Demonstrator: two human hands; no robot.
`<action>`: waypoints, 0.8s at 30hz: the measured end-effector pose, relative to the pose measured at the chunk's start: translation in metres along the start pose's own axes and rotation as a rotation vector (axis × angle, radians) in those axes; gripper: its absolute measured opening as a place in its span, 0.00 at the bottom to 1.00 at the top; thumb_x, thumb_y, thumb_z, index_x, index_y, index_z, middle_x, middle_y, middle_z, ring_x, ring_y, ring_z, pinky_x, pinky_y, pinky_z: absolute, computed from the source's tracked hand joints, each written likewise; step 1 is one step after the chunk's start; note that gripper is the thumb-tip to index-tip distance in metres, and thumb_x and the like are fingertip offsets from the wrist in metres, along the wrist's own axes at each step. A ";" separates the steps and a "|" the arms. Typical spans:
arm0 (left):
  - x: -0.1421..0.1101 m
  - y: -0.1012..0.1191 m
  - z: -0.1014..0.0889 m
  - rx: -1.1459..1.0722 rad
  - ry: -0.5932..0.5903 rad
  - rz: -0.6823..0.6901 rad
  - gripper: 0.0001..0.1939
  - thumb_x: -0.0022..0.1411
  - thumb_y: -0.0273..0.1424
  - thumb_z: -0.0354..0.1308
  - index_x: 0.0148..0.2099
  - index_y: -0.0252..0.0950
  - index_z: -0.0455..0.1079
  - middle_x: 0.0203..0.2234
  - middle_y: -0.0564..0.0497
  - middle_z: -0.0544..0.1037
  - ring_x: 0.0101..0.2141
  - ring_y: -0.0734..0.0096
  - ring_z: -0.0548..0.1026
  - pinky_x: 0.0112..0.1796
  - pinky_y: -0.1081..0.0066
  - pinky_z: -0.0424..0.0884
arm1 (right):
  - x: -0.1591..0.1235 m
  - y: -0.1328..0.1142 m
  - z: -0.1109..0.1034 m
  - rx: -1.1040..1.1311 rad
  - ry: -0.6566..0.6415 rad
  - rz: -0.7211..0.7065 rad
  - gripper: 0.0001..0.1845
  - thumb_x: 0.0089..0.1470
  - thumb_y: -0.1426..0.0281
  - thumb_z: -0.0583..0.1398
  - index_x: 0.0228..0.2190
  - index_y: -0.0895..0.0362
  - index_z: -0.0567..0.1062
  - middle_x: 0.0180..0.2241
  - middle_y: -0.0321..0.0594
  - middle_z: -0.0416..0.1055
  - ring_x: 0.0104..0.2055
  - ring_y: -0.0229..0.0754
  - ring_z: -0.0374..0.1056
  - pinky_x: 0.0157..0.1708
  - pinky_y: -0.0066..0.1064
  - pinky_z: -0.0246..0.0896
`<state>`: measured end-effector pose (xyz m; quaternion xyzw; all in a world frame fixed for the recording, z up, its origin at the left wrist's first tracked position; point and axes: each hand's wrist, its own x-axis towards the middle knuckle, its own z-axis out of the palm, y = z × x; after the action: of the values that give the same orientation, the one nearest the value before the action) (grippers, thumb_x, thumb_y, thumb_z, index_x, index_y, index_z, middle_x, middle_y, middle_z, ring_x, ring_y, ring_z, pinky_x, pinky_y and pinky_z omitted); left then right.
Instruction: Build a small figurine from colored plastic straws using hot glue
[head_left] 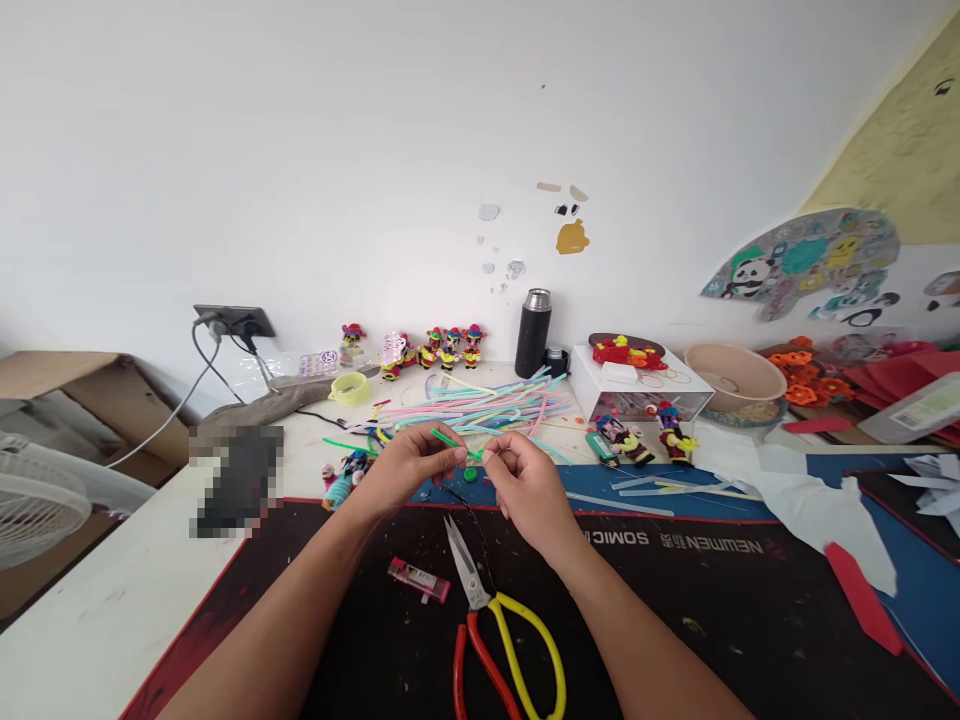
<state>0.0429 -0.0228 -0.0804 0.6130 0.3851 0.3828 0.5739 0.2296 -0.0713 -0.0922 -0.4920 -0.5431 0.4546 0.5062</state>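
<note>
The person's left hand point(409, 462) and right hand point(531, 488) meet above the far edge of a black desk mat with a red border point(360, 640), fingertips near each other. Between them is a thin, bright green, flexible stem point(445, 437): the left thumb and forefinger are closed on it, with one end standing out above the forefinger, and the right thumb and forefinger are pinched narrow on the part in the gap. Whether the stem is one length or two cannot be told.

Just below the fingertips sits a small, round green piece point(470, 475). Nearer the body than the fingers lie scissors with pointed steel blades and one red and one yellow handle point(474, 592), tips toward the hands; left of the blades is a flat pink packet with a pale label point(420, 580). Beyond the fingers spreads a loose heap of pastel stems point(480, 408), and farther off, by the wall, stands a row of small, colourful figurines point(451, 350) left of a black bottle with a silvery cap point(533, 335). Well right of the fingers, two dark-red and yellow figures point(676, 436) lean before a white box point(679, 390).
</note>
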 end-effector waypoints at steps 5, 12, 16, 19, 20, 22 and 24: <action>0.000 -0.004 0.003 -0.014 0.038 0.004 0.20 0.53 0.46 0.74 0.35 0.35 0.75 0.20 0.55 0.74 0.22 0.74 0.68 0.26 0.73 0.64 | 0.001 -0.001 0.000 0.061 0.002 0.015 0.13 0.60 0.57 0.60 0.35 0.53 0.69 0.17 0.23 0.59 0.13 0.34 0.53 0.15 0.26 0.49; -0.001 -0.004 0.005 -0.080 0.053 0.019 0.18 0.53 0.42 0.75 0.33 0.36 0.74 0.20 0.55 0.75 0.22 0.74 0.68 0.25 0.73 0.65 | 0.000 0.001 0.000 0.060 -0.029 0.011 0.13 0.60 0.57 0.62 0.36 0.53 0.69 0.17 0.22 0.58 0.13 0.33 0.53 0.15 0.26 0.48; -0.001 -0.002 0.006 -0.091 0.042 0.003 0.18 0.51 0.43 0.76 0.32 0.36 0.75 0.19 0.54 0.75 0.22 0.74 0.69 0.25 0.73 0.65 | 0.000 0.000 0.000 0.053 -0.019 0.016 0.12 0.60 0.57 0.61 0.35 0.53 0.69 0.17 0.22 0.58 0.14 0.34 0.54 0.15 0.26 0.48; 0.000 -0.004 0.006 -0.107 0.048 -0.009 0.20 0.51 0.45 0.76 0.30 0.35 0.76 0.22 0.51 0.78 0.23 0.73 0.70 0.25 0.73 0.65 | 0.000 0.000 -0.001 0.030 -0.017 0.028 0.11 0.59 0.58 0.61 0.34 0.52 0.69 0.16 0.22 0.57 0.14 0.34 0.52 0.16 0.27 0.47; 0.000 -0.005 0.006 -0.108 0.051 -0.010 0.20 0.51 0.46 0.75 0.30 0.35 0.76 0.23 0.50 0.79 0.23 0.73 0.71 0.25 0.73 0.65 | -0.001 0.000 -0.001 0.013 -0.020 0.028 0.10 0.59 0.59 0.61 0.34 0.52 0.69 0.16 0.22 0.57 0.14 0.34 0.52 0.17 0.27 0.46; 0.000 -0.006 0.006 -0.080 0.058 0.002 0.19 0.54 0.47 0.73 0.29 0.35 0.76 0.23 0.51 0.78 0.23 0.72 0.70 0.25 0.72 0.64 | -0.001 0.000 -0.001 -0.045 -0.033 0.009 0.08 0.59 0.61 0.60 0.33 0.52 0.69 0.16 0.23 0.57 0.15 0.34 0.51 0.18 0.27 0.44; -0.001 -0.005 0.007 0.033 0.061 0.063 0.17 0.56 0.45 0.72 0.29 0.36 0.76 0.22 0.52 0.76 0.23 0.72 0.69 0.26 0.72 0.64 | -0.002 0.000 -0.001 -0.149 -0.060 -0.028 0.05 0.58 0.64 0.59 0.32 0.53 0.70 0.16 0.24 0.57 0.16 0.35 0.51 0.19 0.28 0.43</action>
<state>0.0484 -0.0259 -0.0853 0.6222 0.3891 0.4127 0.5396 0.2305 -0.0732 -0.0922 -0.5068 -0.5973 0.4203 0.4579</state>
